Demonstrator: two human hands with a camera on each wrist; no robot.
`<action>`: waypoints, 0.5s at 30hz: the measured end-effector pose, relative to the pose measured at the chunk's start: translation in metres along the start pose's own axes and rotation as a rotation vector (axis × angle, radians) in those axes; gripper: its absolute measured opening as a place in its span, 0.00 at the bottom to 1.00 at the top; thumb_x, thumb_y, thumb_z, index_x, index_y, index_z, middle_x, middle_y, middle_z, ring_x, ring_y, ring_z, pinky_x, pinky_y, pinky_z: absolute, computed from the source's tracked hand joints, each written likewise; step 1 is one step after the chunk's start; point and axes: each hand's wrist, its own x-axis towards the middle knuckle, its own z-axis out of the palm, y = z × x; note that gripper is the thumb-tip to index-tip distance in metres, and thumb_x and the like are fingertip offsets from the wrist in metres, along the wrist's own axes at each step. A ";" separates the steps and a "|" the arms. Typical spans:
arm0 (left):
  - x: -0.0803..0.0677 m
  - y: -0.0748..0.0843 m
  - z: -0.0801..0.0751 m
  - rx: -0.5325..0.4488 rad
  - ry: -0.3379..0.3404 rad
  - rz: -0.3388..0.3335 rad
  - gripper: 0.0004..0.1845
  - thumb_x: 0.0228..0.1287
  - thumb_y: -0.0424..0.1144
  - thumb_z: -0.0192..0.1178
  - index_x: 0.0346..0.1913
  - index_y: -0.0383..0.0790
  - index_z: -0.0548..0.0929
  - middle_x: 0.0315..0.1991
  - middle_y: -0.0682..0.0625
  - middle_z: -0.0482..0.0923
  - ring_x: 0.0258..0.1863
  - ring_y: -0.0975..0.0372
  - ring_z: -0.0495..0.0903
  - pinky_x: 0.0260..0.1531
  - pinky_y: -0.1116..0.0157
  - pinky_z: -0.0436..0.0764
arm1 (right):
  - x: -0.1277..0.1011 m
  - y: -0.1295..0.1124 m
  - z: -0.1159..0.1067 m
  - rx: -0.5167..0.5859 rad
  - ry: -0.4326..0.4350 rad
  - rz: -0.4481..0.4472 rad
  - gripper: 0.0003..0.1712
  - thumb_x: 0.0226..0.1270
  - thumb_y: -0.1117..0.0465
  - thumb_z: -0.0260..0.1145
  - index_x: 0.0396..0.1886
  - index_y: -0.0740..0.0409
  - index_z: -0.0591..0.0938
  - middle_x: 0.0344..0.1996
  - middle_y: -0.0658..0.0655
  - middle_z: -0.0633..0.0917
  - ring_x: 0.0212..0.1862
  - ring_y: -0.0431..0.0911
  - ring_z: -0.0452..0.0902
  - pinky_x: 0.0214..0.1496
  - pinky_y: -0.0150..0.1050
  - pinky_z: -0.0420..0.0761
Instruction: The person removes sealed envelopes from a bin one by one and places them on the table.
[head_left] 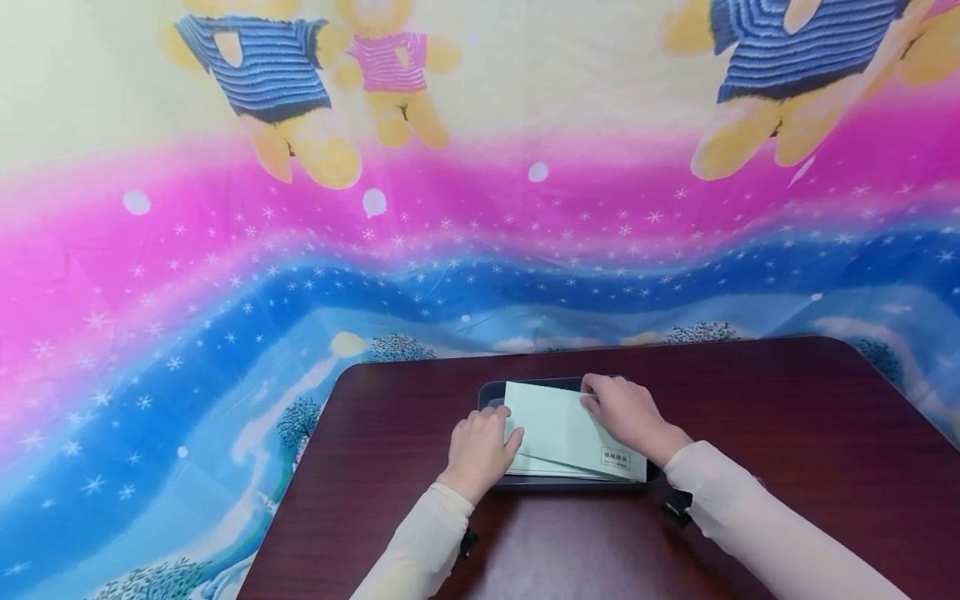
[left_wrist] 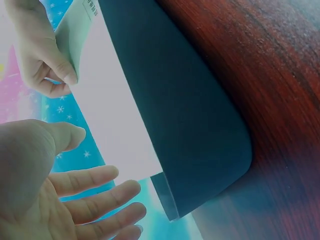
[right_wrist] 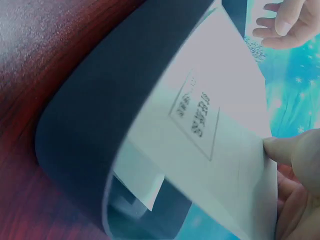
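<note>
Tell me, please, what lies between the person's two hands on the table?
In the head view, a pale green envelope lies on a dark tray between the left hand and the right hand, which pinches the envelope's edge.

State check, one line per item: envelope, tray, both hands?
envelope: lifted at one edge, tilted over the tray, printed box facing up
tray: flat on the table, more paper inside under the envelope
left hand: open, fingers straight, beside the envelope's left edge
right hand: pinching the envelope's edge, thumb on top
</note>
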 end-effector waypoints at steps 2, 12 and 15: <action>0.000 0.000 0.000 -0.004 -0.001 -0.003 0.17 0.69 0.52 0.62 0.50 0.43 0.87 0.38 0.49 0.88 0.32 0.56 0.85 0.30 0.60 0.83 | -0.001 0.001 -0.002 0.013 0.016 0.008 0.03 0.74 0.59 0.64 0.38 0.51 0.83 0.22 0.47 0.81 0.22 0.41 0.70 0.25 0.38 0.68; 0.002 0.003 -0.003 -0.042 0.009 -0.016 0.18 0.70 0.53 0.61 0.52 0.43 0.86 0.43 0.49 0.88 0.35 0.55 0.86 0.32 0.60 0.83 | -0.004 0.003 -0.016 0.086 0.032 0.038 0.05 0.75 0.61 0.62 0.44 0.55 0.83 0.27 0.51 0.84 0.23 0.42 0.69 0.26 0.38 0.67; 0.002 0.004 -0.004 -0.044 0.015 -0.014 0.18 0.70 0.52 0.61 0.51 0.44 0.87 0.43 0.49 0.89 0.35 0.56 0.86 0.31 0.60 0.83 | -0.004 0.004 -0.021 0.091 0.053 0.042 0.06 0.74 0.61 0.62 0.44 0.56 0.84 0.30 0.53 0.85 0.24 0.42 0.70 0.27 0.38 0.68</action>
